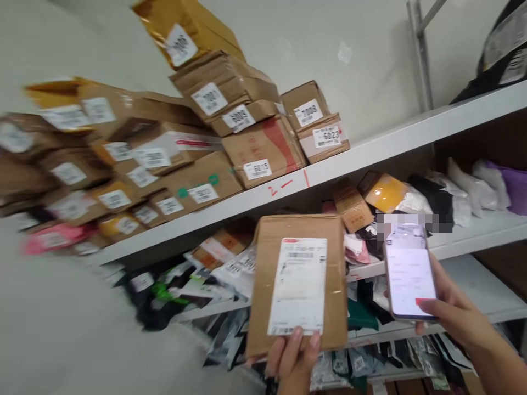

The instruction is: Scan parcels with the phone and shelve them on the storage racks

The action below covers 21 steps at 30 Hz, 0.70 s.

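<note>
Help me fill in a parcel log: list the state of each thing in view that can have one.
Held box: appears closed, labelled, held up
Left hand: gripping the box's lower edge
Phone: screen lit
Right hand: holding the phone
Golden envelope: lying on stacked boxes
Box 6015: appears closed, beneath box 6009
Shelf marked 2-1: loaded

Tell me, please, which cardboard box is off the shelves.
The box with the large white label, held at its lower edge by the left hand; the other boxes are on shelves.
</note>
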Each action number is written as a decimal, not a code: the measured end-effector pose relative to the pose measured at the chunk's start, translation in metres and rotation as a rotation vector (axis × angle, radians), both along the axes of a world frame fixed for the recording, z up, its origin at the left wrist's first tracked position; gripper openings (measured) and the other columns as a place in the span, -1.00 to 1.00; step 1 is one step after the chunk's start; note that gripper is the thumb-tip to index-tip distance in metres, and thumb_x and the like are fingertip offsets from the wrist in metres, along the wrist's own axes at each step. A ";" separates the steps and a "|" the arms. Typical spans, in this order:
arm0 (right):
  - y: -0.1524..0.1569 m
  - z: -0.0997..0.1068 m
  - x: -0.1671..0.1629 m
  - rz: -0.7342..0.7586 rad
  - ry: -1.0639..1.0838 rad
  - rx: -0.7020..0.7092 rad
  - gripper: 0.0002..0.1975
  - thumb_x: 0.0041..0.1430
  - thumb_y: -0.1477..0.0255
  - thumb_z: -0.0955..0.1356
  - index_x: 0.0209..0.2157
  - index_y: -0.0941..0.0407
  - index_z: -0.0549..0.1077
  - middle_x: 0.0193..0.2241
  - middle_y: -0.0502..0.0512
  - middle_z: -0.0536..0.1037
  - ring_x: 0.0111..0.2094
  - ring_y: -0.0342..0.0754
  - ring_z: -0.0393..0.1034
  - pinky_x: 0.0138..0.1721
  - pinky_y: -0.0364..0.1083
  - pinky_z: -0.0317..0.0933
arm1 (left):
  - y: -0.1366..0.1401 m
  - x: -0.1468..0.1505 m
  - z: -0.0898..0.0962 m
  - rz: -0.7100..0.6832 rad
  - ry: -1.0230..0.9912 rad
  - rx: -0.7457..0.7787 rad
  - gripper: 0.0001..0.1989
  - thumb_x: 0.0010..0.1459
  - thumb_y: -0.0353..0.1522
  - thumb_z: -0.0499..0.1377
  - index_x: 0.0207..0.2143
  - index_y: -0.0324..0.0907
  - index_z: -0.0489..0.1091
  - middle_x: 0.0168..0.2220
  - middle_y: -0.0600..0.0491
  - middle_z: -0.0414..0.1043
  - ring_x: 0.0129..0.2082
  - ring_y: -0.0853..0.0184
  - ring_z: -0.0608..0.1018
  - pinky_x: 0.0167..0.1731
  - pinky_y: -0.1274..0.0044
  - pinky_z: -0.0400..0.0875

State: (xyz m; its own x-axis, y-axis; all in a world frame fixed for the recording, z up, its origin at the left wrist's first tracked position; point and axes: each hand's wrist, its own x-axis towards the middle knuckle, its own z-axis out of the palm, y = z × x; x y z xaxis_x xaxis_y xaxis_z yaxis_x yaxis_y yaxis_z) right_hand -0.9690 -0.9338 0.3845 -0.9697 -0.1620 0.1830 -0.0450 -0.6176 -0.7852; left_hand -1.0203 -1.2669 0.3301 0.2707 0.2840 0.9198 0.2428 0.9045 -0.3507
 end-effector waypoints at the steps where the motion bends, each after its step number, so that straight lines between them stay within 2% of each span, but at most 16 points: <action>1: 0.003 -0.001 0.002 -0.027 -0.024 0.007 0.11 -0.02 0.39 0.52 0.42 -0.08 -0.16 -0.07 0.18 0.63 -0.28 0.12 0.56 -0.57 -0.11 0.38 | 0.010 0.006 0.005 0.021 0.139 -0.051 -0.72 0.16 -0.22 0.17 -0.06 0.23 0.36 -0.32 0.05 0.19 -0.07 0.13 0.32 0.22 0.15 0.20; 3: 0.010 -0.003 0.005 -0.048 -0.067 0.020 0.06 -0.01 0.36 0.52 0.41 -0.08 -0.08 -0.07 0.19 0.63 -0.27 0.15 0.55 -0.58 -0.10 0.37 | 0.031 0.016 0.012 0.099 0.172 -0.037 -0.63 0.19 -0.29 0.13 0.05 0.23 0.32 -0.31 0.03 0.21 -0.12 0.14 0.36 0.21 0.13 0.23; 5: 0.019 -0.006 0.007 -0.045 -0.086 0.037 0.02 0.02 0.32 0.51 0.41 -0.09 -0.07 -0.09 0.19 0.64 -0.22 0.20 0.54 -0.57 -0.08 0.37 | 0.051 0.024 0.015 0.148 0.067 0.011 -0.55 0.15 -0.35 0.18 0.09 0.21 0.30 -0.30 0.04 0.24 -0.13 0.16 0.37 0.22 0.15 0.23; 9: 0.037 -0.016 0.010 -0.074 -0.076 0.086 -0.03 0.09 0.32 0.46 0.41 -0.12 -0.10 -0.05 0.21 0.62 -0.17 0.26 0.53 -0.57 -0.06 0.36 | 0.076 0.030 0.011 0.062 -0.030 -0.027 -0.53 -0.08 -0.48 0.35 -0.13 0.13 0.38 -0.23 0.08 0.31 0.02 0.22 0.36 0.30 0.29 0.12; 12: 0.051 -0.024 0.010 -0.139 -0.078 0.099 -0.05 0.05 0.31 0.47 0.40 -0.09 -0.01 -0.03 0.24 0.59 -0.22 0.23 0.50 -0.60 -0.07 0.35 | 0.090 0.028 0.012 0.029 -0.032 -0.049 -0.54 -0.18 -0.52 0.40 -0.25 0.06 0.36 -0.18 0.10 0.33 0.09 0.26 0.34 0.33 0.34 0.04; 16: 0.071 -0.030 0.007 -0.210 -0.112 0.090 -0.06 -0.01 0.27 0.49 0.37 -0.16 0.07 0.09 0.19 0.52 -0.26 0.15 0.44 -0.61 -0.09 0.35 | 0.110 0.024 0.019 0.053 -0.024 -0.098 -0.58 -0.10 -0.56 0.34 -0.26 0.03 0.32 -0.20 0.10 0.29 0.04 0.31 0.35 0.35 0.34 0.01; 21: 0.098 -0.040 0.001 -0.130 -0.079 0.127 -0.05 -0.01 0.22 0.51 0.36 -0.11 0.06 0.16 0.23 0.47 -0.20 0.23 0.47 -0.56 -0.02 0.41 | 0.135 0.023 0.028 0.032 -0.012 -0.087 -0.66 0.02 -0.59 0.24 -0.28 0.00 0.29 -0.24 0.10 0.26 -0.02 0.33 0.35 0.39 0.34 -0.14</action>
